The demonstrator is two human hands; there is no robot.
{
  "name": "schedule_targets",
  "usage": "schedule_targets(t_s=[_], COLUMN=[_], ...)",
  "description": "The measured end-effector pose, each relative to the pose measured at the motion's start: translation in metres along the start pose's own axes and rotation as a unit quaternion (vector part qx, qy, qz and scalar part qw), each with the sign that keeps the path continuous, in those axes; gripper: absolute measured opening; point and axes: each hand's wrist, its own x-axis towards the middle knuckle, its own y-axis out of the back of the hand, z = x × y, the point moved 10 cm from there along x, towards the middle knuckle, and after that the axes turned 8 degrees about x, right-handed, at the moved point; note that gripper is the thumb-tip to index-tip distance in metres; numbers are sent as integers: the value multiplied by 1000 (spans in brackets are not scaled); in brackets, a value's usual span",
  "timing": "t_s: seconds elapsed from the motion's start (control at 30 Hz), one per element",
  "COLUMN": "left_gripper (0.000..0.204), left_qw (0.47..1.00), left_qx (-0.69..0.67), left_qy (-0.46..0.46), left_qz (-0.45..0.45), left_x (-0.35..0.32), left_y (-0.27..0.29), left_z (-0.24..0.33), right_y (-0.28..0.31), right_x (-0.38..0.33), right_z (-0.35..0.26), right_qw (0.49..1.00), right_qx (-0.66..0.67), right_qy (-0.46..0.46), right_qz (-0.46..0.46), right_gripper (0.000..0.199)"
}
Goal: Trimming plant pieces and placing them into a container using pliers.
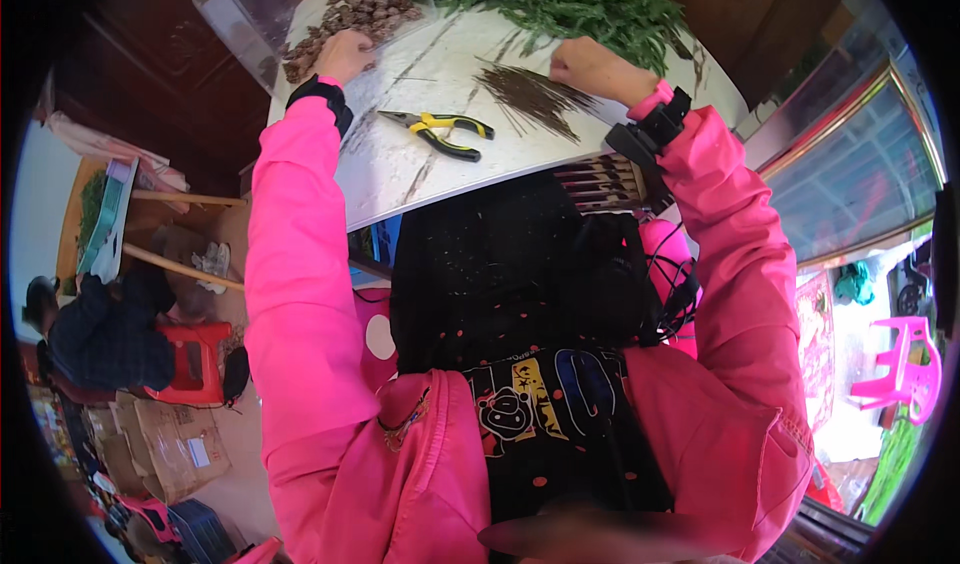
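My left hand point(345, 56) is closed at the near edge of a heap of small brown pine cones point(365, 9), which lie by a clear plastic bin point(240, 24). Whatever its fingers grip is hidden. On the right, my right hand point(592, 69) is curled shut beside a bundle of thin brown wire stems point(540, 96). Its fingertips are turned from view, so any held piece is too small to tell. Between both hands, long-nose pliers point(440, 132) with yellow and black handles lie with the handles spread. Behind my right hand is a pile of green artificial sprigs point(570, 4).
The white marbled table point(400, 179) has its near edge before my lap. A person in dark clothing point(110, 329) is at the left, near a red stool point(198, 362) and cardboard boxes point(175, 444). At the right are a framed glass panel point(860, 164) and a pink chair point(900, 369).
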Motion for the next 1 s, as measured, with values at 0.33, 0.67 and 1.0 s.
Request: schedule_targets(t_s=[0.33,0.67,1.0], left_gripper=[24,23,26], left_qw=[999,999,990], left_qx=[4,-38,-85], left_qy=[-9,-10,88], left_qz=[-46,-24,68], left_x=[-11,-37,-54], left_y=[-21,-11,52], left_z=[6,5,11], right_y=[-3,18,31], right_x=[0,-7,-3], right_z=[-5,-14,-8], right_qw=[1000,996,912], right_qx=[17,71,393], right_qy=[2,-38,-121], right_qz=[16,27,15], right_gripper=[15,22,24])
